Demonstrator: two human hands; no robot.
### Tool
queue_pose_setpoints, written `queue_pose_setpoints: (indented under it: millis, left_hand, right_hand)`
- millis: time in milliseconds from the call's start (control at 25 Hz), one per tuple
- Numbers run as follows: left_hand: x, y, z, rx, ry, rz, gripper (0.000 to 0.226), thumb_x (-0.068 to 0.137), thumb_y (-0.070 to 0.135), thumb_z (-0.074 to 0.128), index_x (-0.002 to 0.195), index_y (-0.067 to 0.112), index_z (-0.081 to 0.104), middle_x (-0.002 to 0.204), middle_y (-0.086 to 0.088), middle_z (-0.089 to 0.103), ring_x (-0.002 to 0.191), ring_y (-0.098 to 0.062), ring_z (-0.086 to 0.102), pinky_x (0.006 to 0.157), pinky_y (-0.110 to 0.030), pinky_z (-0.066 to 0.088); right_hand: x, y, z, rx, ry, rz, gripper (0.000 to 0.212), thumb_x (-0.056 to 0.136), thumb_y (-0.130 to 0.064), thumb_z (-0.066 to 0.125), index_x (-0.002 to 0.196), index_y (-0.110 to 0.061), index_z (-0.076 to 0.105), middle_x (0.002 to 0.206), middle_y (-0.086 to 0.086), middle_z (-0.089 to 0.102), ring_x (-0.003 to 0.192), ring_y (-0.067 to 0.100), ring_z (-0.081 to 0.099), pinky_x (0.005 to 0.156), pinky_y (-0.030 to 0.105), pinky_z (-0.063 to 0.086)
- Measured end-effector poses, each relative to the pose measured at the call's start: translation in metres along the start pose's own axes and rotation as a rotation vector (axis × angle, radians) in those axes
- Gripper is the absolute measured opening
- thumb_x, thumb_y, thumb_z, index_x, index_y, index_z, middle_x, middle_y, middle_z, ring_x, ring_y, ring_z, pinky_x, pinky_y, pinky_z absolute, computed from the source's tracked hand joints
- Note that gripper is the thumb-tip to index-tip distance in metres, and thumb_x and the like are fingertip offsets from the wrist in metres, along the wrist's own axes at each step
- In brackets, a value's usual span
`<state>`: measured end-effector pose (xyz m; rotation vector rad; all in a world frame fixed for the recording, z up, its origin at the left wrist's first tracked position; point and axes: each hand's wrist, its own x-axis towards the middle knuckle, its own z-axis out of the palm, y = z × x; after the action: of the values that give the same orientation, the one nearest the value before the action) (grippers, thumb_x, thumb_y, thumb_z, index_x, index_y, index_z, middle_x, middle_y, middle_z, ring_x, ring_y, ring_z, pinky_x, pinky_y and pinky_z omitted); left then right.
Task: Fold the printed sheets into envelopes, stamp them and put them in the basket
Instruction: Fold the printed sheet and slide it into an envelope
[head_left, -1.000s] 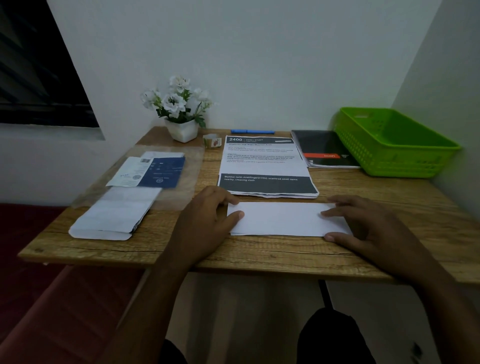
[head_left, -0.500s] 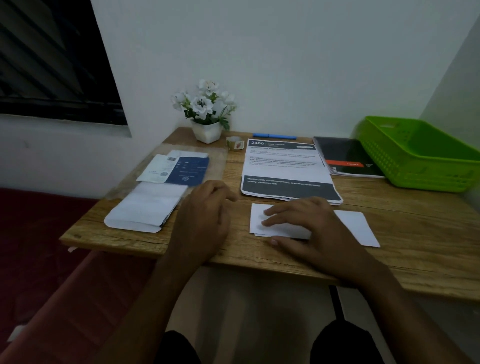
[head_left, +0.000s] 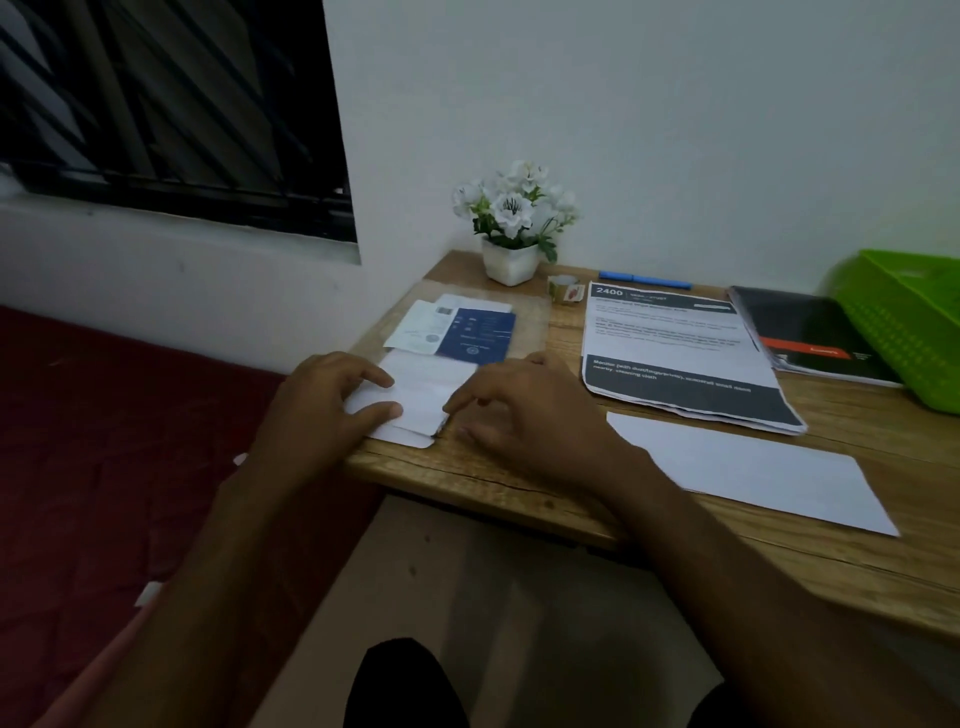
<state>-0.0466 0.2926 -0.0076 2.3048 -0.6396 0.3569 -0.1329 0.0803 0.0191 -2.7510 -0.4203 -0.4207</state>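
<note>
Nearest, at the front left corner of the brown wooden table (head_left: 519, 499): a small stack of white paper envelopes (head_left: 415, 400). Left hand (head_left: 317, 410) on the stack's left end, thumb and first finger pinched on its edge. Right hand (head_left: 530, 410) at the stack's right end, fingers curled down at its edge; hard to tell if gripping or only touching. To the right of the stack, near the table's front edge: a long white folded sheet (head_left: 753, 473), flat, no hand on it. Behind the stack: a blue and white stamp sheet (head_left: 462, 338) in clear plastic. Behind the folded sheet: a pile of printed sheets (head_left: 675, 353) with dark bands. Farther right, at the picture's edge: a bright green plastic basket (head_left: 904, 322). At the back of the table by the wall: a white pot of white flowers (head_left: 514, 228).
</note>
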Motion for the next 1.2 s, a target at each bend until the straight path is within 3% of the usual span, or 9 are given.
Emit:
queue_pose_setpoints:
  millis: [240,440,640,880,1040,1200]
  left_hand:
    - [0.01,-0.014,-0.012,0.015,-0.257,0.024,0.046,0.065,0.057,0.071,0.101,0.029,0.069,0.111,0.01,0.06,0.1,-0.011,0.054,0.083,-0.035,0.051]
    - [0.036,-0.01,-0.011,0.099,-0.246,0.083,0.035,0.073,0.042,0.075,0.104,0.029,0.069,0.105,0.009,0.063,0.09,-0.01,0.058,0.081,-0.034,0.05]
    - [0.062,-0.003,-0.001,0.273,-0.331,0.305,0.018,0.078,0.031,0.073,0.095,0.025,0.074,0.094,0.005,0.068,0.082,-0.009,0.059,0.075,-0.026,0.044]
    - [0.073,0.006,-0.006,0.308,-0.125,0.465,0.014,0.085,0.022,0.067,0.095,0.016,0.073,0.09,0.001,0.07,0.073,-0.011,0.057,0.075,-0.035,0.048]
    - [0.084,0.016,-0.015,0.297,-0.037,0.502,0.013,0.084,0.023,0.068,0.092,0.014,0.074,0.087,-0.002,0.071,0.068,-0.011,0.056,0.069,-0.029,0.043]
    - [0.095,0.021,-0.021,0.288,-0.034,0.502,0.016,0.084,0.024,0.068,0.093,0.012,0.074,0.088,-0.004,0.071,0.069,-0.011,0.055,0.066,-0.025,0.039]
  right_hand:
    - [0.022,-0.008,0.013,-0.087,-0.076,-0.034,0.041,0.083,-0.059,0.059,0.116,-0.035,0.065,0.121,-0.015,0.064,0.105,0.002,0.056,0.094,0.028,0.033]
    - [0.017,-0.006,0.017,-0.098,-0.072,-0.045,0.037,0.086,-0.057,0.057,0.115,-0.036,0.065,0.12,-0.016,0.064,0.101,0.0,0.055,0.093,0.028,0.034]
    - [0.015,-0.007,0.02,-0.103,-0.024,-0.057,0.033,0.089,-0.054,0.054,0.112,-0.034,0.067,0.117,-0.014,0.067,0.099,0.002,0.058,0.09,0.027,0.035]
    - [0.019,-0.01,0.023,-0.105,0.084,-0.052,0.026,0.09,-0.044,0.054,0.106,-0.031,0.07,0.1,-0.013,0.073,0.086,0.005,0.062,0.083,0.032,0.045]
    - [0.024,-0.015,0.024,-0.141,0.188,-0.044,0.025,0.089,-0.036,0.054,0.105,-0.029,0.071,0.095,-0.012,0.073,0.08,0.006,0.062,0.07,0.031,0.052]
    - [0.028,-0.015,0.026,-0.194,0.196,-0.053,0.024,0.091,-0.034,0.053,0.105,-0.029,0.072,0.097,-0.011,0.072,0.081,0.007,0.061,0.067,0.03,0.051]
